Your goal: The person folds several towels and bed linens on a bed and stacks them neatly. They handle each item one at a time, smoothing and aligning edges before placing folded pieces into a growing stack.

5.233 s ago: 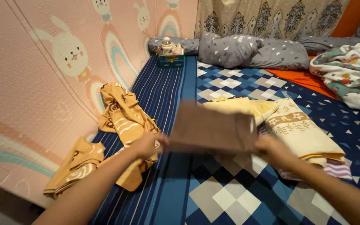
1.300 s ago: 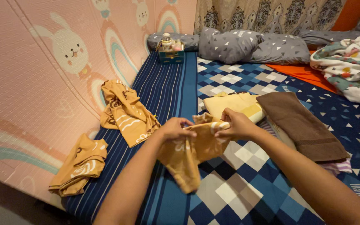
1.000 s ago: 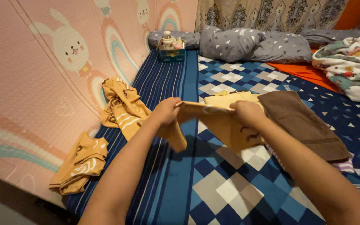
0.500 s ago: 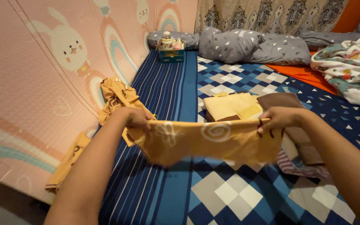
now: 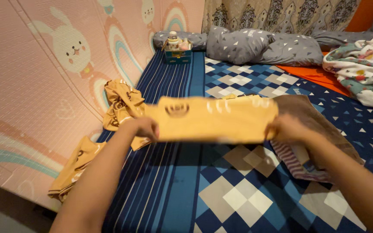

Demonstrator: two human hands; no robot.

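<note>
A mustard-yellow cloth (image 5: 212, 119) with brown and white prints is stretched flat and blurred above the bed. My left hand (image 5: 143, 128) grips its left end and my right hand (image 5: 286, 128) grips its right end. Behind the cloth lies a folded brown towel (image 5: 320, 123) on top of a stack of folded laundry, with a striped piece (image 5: 292, 162) showing at the stack's near edge. The yellow cloth hides the rest of the stack.
Two crumpled mustard garments lie by the pink bunny-print wall (image 5: 35, 86): one (image 5: 121, 105) farther, one (image 5: 76, 166) nearer. A small teal box (image 5: 178, 51) with bottles, grey pillows (image 5: 255, 47) and a floral blanket (image 5: 363, 71) sit at the back of the blue patterned bed sheet (image 5: 234, 194).
I picked up a yellow cloth, pulled it open between both hands, and have now flipped it upward so it is held flat and higher. The brown towel stays on the stack.
</note>
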